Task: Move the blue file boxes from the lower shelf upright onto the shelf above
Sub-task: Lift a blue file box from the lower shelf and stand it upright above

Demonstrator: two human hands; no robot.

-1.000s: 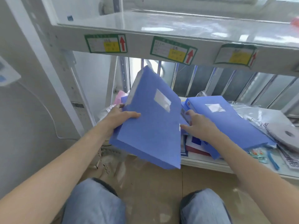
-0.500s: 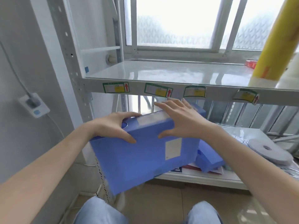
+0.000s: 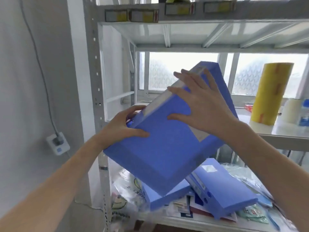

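Note:
I hold a blue file box (image 3: 168, 148) tilted in the air in front of the upper shelf (image 3: 284, 138), its labelled spine facing up and left. My left hand (image 3: 123, 126) grips its lower spine corner. My right hand (image 3: 204, 104) lies spread over the upper spine and broad face. Two more blue file boxes lie flat on the lower shelf (image 3: 192, 221): one (image 3: 167, 193) under the held box, another (image 3: 222, 188) to its right with its spine toward me.
A yellow roll (image 3: 269, 92) and a white bottle (image 3: 299, 113) stand at the right of the upper shelf. Plastic bags, papers and packets litter the lower shelf. The grey shelf post (image 3: 95, 81) rises at left; a wall socket (image 3: 57, 143) hangs beside it.
The box has risen from in front of the lower shelf to the level of the upper shelf and tipped steeper. My view has lifted, and both hands have stayed on the box.

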